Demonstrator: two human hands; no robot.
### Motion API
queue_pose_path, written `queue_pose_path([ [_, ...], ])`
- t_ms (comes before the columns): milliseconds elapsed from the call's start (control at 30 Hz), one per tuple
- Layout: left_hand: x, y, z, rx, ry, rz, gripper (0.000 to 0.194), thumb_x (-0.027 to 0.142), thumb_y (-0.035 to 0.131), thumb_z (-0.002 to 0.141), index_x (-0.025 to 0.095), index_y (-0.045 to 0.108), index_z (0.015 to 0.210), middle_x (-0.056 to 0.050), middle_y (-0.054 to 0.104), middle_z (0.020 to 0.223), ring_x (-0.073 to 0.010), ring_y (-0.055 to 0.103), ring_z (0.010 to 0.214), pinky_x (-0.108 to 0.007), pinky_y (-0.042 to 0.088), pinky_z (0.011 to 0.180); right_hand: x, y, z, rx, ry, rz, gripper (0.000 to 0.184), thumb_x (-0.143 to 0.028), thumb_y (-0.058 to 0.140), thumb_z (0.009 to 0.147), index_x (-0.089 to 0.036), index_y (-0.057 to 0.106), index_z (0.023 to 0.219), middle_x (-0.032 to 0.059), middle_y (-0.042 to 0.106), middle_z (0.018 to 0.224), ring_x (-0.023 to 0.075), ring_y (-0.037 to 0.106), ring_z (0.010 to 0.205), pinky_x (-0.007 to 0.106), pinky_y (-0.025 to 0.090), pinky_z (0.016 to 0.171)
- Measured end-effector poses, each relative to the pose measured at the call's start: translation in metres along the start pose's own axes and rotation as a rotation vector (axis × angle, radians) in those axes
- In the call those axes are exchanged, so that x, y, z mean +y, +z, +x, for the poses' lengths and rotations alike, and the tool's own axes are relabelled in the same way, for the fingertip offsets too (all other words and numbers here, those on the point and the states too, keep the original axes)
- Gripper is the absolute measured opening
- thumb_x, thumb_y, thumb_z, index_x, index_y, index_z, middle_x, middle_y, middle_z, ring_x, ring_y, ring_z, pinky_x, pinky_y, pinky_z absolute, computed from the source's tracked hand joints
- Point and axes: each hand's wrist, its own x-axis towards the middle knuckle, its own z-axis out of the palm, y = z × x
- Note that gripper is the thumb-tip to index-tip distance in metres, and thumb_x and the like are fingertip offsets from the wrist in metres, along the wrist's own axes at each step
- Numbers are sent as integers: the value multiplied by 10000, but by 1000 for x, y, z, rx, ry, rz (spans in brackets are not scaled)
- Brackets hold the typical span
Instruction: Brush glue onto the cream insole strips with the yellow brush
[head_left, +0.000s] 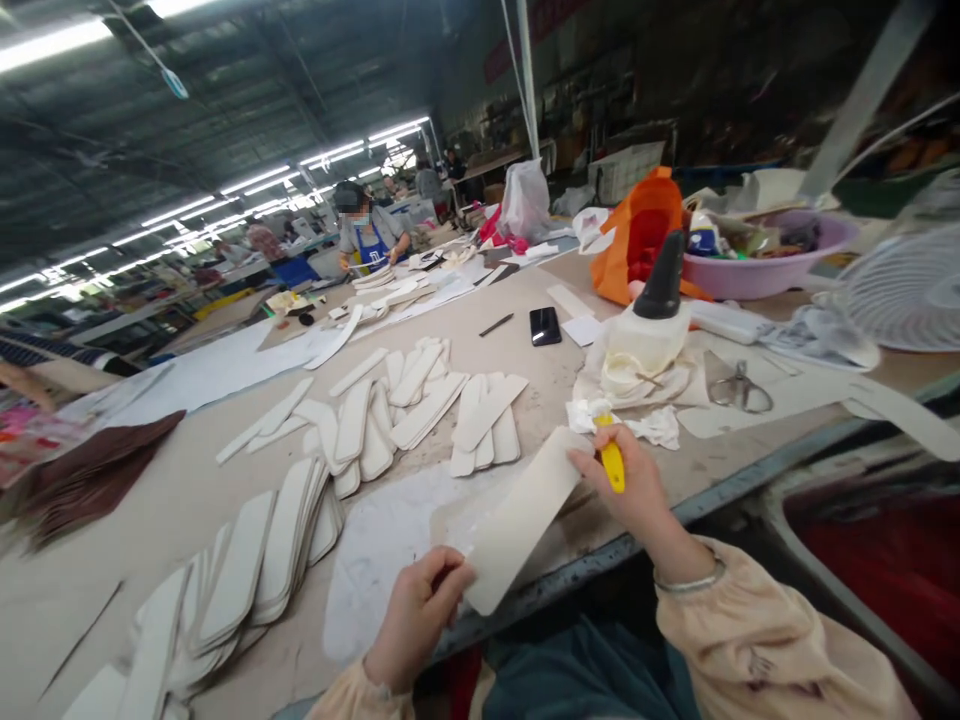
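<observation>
Between my two hands I hold a long off-white strip with rounded corners (pixel 525 520), tilted above the table's near edge. My left hand (pixel 427 605) pinches its lower left end between thumb and fingers. At the upper right end, my right hand (pixel 626 480) grips the strip's edge and also has a yellow-handled tool (pixel 613 465) tucked in its fingers; the tool's working end is too small to make out. Under the strip lies a white sheet (pixel 375 560). Stacks of similar strips (pixel 240 560) fan out to the left, and more loose strips (pixel 420 400) lie beyond.
A glue-like white container with a black cone top (pixel 664 280) stands beyond my right hand, near scissors (pixel 741 390). Farther off are a phone (pixel 544 326), a pen (pixel 496 325), an orange bag (pixel 637 230), a purple basin (pixel 765 265) and a fan (pixel 915 270). A co-worker (pixel 367 235) works across the table.
</observation>
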Motion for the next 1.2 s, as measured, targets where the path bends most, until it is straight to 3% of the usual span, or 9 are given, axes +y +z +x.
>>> queue_pose_path([
  [167,-21,-1,-4,68,-54,-136,369,528,602,724,161,588,760,46,508,525,-95,450,434,-213,307,434,0,5,-4,-31,-85,-252,297,-464,631,773,-225,456,802,-53,507,621,124,495,514,245,388,532],
  [267,-22,-13,5,170,-53,-64,364,527,584,739,169,573,672,48,478,480,-102,451,446,-218,325,455,1,11,-4,-34,-97,-314,267,-450,607,789,-226,461,799,-52,515,601,131,510,507,246,380,531],
  [367,-22,-23,21,199,-49,-7,371,526,570,751,177,563,627,46,480,466,-107,457,446,-227,341,470,4,16,-2,-18,-95,-364,241,-432,593,793,-228,465,795,-50,506,579,141,513,507,253,373,536],
  [633,-26,-26,42,242,-56,200,348,494,552,769,194,572,593,47,480,421,-134,477,445,-258,339,507,16,24,0,-80,-107,-527,163,-390,526,828,-231,490,811,-21,538,597,178,540,538,272,334,527],
  [1000,-33,-29,44,208,-52,320,370,531,498,811,212,551,632,41,548,466,-159,560,491,-272,373,556,14,25,-3,-171,-79,-613,118,-335,529,843,-221,508,865,-14,566,599,178,553,553,258,298,523],
  [1200,-29,-31,45,175,-70,351,416,590,480,799,219,558,630,32,563,463,-181,573,511,-288,374,571,13,23,-2,-173,-130,-690,63,-254,526,861,-213,533,909,23,626,735,195,592,662,270,327,547],
])
